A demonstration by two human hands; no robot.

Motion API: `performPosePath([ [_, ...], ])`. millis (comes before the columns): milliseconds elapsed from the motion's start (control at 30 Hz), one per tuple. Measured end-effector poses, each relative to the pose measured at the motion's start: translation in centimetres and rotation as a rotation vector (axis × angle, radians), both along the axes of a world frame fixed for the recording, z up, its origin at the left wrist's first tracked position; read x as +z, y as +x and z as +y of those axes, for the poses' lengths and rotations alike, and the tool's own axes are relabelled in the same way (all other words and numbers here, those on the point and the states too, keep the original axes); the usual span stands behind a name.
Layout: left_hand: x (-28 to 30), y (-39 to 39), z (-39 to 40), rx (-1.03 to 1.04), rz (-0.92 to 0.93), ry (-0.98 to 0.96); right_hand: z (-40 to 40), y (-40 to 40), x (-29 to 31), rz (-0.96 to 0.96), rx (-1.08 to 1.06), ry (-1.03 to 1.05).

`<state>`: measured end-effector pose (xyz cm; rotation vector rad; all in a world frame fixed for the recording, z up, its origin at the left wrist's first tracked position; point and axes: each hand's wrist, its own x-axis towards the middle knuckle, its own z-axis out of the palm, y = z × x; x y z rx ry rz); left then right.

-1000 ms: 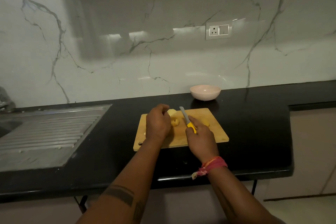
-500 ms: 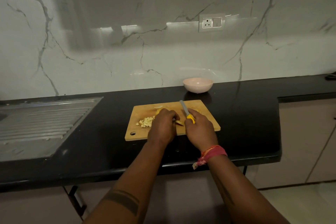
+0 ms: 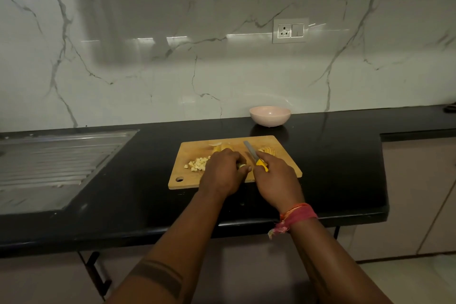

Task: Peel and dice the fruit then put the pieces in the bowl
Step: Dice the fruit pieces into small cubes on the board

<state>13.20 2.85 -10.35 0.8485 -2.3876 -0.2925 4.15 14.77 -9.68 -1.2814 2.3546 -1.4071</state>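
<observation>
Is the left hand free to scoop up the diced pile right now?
Probably not yet: the left hand grips a fruit piece, though the diced pile lies unobstructed just beside it.

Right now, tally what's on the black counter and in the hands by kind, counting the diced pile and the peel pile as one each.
Cutting board: 1
Bowl: 1
Knife, in the right hand: 1
Diced pile: 1
Peel pile: 1
Fruit piece under the left hand: 1
Total: 6

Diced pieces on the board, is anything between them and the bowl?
Partly. Uncut fruit lies on the board roughly between the diced pieces and the bowl; beyond the board, bare counter.
</observation>
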Motion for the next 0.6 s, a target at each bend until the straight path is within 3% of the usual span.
performPosePath([
  [300, 0.0, 0.0, -0.6, 0.025, 0.071, 0.123, 0.1, 1.4, 0.1, 0.236, -0.027, 0.224],
  [600, 0.1, -0.2, -0.9, 0.072, 0.124, 0.205, 0.1, 3.1, -0.1, 0.29, -0.07, 0.241],
])
